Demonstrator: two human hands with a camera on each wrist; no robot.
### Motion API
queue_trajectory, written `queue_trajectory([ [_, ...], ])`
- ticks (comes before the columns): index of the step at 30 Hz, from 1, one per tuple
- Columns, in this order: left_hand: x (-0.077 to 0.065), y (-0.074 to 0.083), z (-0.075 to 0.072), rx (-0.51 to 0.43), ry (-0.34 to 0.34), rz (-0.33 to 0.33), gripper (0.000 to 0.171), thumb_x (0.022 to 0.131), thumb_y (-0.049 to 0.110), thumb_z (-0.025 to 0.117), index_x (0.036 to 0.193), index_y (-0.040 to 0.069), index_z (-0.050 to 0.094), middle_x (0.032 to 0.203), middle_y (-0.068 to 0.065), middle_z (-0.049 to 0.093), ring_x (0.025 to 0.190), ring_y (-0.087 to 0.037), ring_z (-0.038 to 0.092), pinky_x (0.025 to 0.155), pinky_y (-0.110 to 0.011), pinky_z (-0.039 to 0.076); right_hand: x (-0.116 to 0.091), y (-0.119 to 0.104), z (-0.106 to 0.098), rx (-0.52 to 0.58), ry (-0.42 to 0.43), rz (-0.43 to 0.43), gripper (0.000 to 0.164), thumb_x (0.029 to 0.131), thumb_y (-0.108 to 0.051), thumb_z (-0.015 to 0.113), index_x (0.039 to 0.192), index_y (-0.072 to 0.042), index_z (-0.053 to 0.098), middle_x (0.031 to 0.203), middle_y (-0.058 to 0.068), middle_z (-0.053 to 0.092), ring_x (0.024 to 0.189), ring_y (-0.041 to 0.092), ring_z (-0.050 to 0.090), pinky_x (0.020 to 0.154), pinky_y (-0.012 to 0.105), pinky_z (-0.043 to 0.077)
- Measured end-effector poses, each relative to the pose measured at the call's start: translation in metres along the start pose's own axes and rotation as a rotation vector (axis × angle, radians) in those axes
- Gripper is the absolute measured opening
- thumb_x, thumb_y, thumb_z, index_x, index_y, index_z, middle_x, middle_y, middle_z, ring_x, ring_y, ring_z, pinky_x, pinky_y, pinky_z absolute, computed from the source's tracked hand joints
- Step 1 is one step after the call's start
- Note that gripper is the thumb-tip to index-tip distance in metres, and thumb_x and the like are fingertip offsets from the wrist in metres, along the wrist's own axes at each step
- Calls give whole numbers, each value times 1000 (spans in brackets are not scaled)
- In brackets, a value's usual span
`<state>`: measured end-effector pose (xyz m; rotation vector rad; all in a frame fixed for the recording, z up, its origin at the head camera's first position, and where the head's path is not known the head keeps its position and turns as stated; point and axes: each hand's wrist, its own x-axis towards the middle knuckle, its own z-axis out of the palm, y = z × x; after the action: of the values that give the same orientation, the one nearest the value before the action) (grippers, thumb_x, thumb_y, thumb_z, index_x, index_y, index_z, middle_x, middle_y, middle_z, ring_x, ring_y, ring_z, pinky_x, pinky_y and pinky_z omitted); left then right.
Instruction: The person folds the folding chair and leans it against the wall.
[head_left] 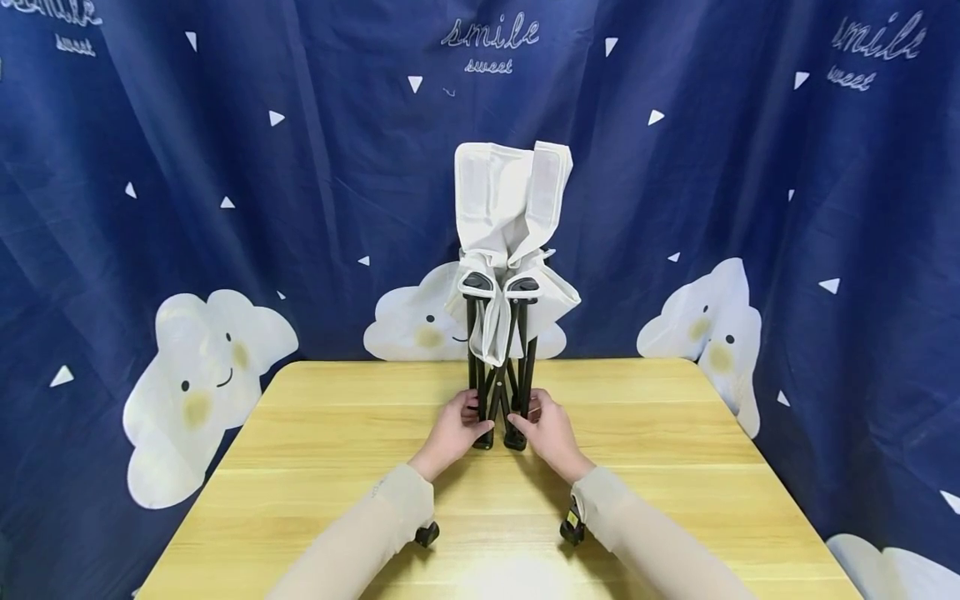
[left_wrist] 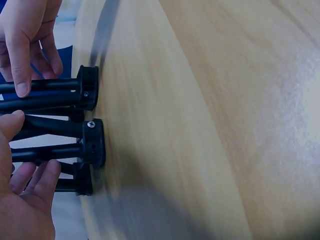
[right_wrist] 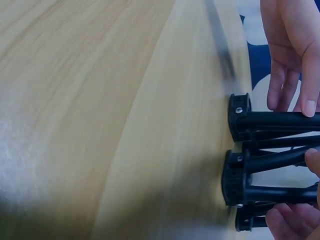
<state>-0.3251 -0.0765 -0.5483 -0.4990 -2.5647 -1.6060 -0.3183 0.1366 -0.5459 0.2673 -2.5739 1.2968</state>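
A folded-up folding chair (head_left: 495, 196) with white fabric and black tube legs stands upright near the back middle of the table. My left hand (head_left: 453, 429) grips its left legs low down, thumb in front and fingers behind. On the other side my right hand (head_left: 551, 429) holds the right legs at about the same height. Black plastic feet (left_wrist: 92, 145) with screws show close up in the left wrist view, at the tabletop. From the right wrist, the legs (right_wrist: 280, 121) lie bunched close together between both hands. The fabric hangs in folds over the upper frame.
The light wooden table (head_left: 337, 467) reaches back to a dark blue curtain (head_left: 360, 167) with clouds and white triangles. Black devices are worn at the left wrist (head_left: 427, 534) and right wrist (head_left: 572, 527), below the beige sleeves (head_left: 660, 542).
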Motion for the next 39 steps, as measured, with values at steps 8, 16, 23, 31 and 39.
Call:
queue_trajectory([
  [8,0,8,0,29,17,-1,63,99,8,78,151,-13,49,132,-32,68,116,-46,73,97,-48,65,4,-3,-1,-7,48,-17,51,92,-19,88,130,4,63,96,13,77,83,20,72,76,37,65],
  [16,4,10,2,17,24,-13,61,100,9,77,151,-12,50,131,-32,68,116,-48,72,99,-52,64,10,-5,0,-44,57,-17,46,93,-18,87,126,3,64,96,14,76,83,22,73,76,39,64],
  [23,12,11,4,32,31,-22,59,101,9,77,150,-11,51,132,-30,69,115,-42,73,99,-50,64,14,-6,-1,-41,49,-10,44,95,-18,86,127,4,64,98,18,76,84,24,73,75,41,63],
  [31,19,11,4,11,26,-50,60,100,8,77,150,-12,50,134,-31,67,117,-44,72,101,-51,63,22,-2,1,-32,55,-2,47,94,-17,86,129,5,64,101,20,77,87,27,74,78,44,64],
  [39,30,9,3,27,10,-62,58,100,8,77,149,-10,51,134,-30,67,116,-44,72,99,-51,63,29,2,2,-35,67,-11,46,94,-17,86,128,5,65,98,17,76,86,27,74,78,45,65],
])
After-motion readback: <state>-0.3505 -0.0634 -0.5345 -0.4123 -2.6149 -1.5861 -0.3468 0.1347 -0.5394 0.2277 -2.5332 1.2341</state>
